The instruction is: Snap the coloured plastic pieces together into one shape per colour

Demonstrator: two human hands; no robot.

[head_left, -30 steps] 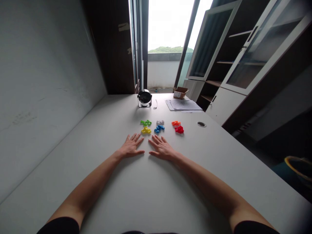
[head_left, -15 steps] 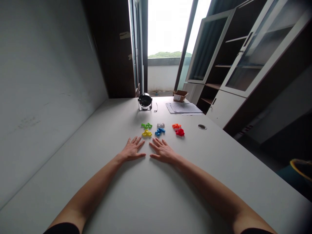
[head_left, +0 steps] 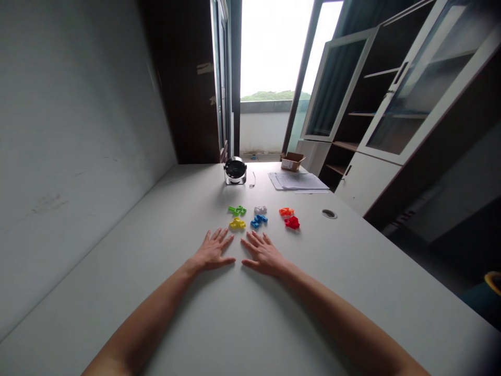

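Note:
My left hand (head_left: 213,250) lies flat on the white table (head_left: 219,329), fingers spread and holding nothing. Beside it my right hand (head_left: 264,253) rests the same way, the two thumbs pointing at each other across a small gap. Just beyond the fingertips are small heaps of coloured plastic pieces. The yellow pieces (head_left: 237,223) are nearest my left hand, with green pieces (head_left: 237,210) behind them. Blue pieces (head_left: 259,221) lie in front of my right hand, and white pieces (head_left: 260,210) behind those. Further right sit red pieces (head_left: 291,223) and orange pieces (head_left: 286,211). Neither hand touches any heap.
A round black device on a bracket (head_left: 235,169) stands at the table's back. Right of it are a thin bent item (head_left: 252,180), papers (head_left: 299,181) and an open cardboard box (head_left: 292,162). A cable hole (head_left: 329,214) is at right. A wall (head_left: 78,156) borders the left side.
The whole view has shifted, so everything appears slightly lower in the picture. Both hands stay flat in the same place, and the coloured heaps have not moved on the table.

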